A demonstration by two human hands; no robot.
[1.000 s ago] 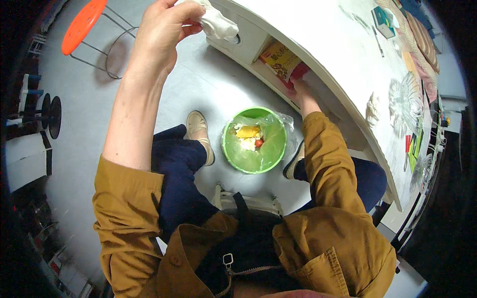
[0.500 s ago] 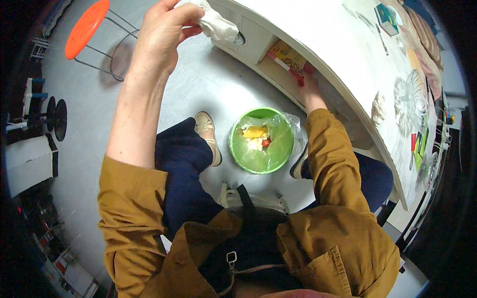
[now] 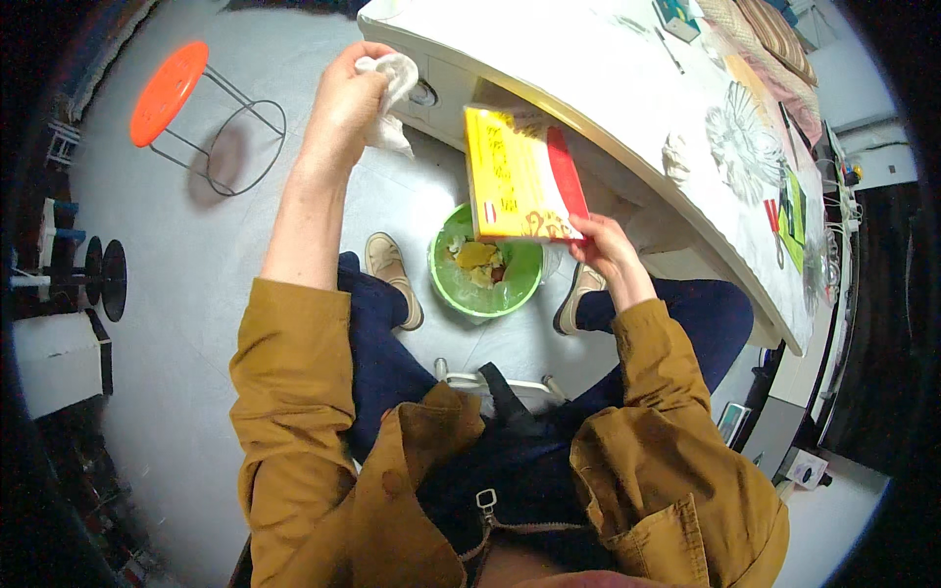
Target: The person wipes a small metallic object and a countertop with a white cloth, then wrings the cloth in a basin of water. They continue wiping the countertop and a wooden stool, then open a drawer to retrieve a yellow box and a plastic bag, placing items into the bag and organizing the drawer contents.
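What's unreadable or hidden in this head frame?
- Green bin, head view: its far side and part of its contents are covered by the yellow-and-red book in the right hand.
- White cloth: mostly bunched inside the left hand; its full shape is hidden.
- Small items on the white table: too small and bent by the fisheye rim.
- Cabinet front under the table: partly behind cloth and book.

A waste bin (image 3: 487, 279) stands on the floor (image 3: 216, 255) between the person's two shoes, in front of the table (image 3: 588, 88). The right hand (image 3: 608, 250) holds a book (image 3: 520, 176) above the bin. The left hand (image 3: 348, 98), gripping a cloth (image 3: 392, 83), is left of the book, with a stool (image 3: 181, 108) farther left.
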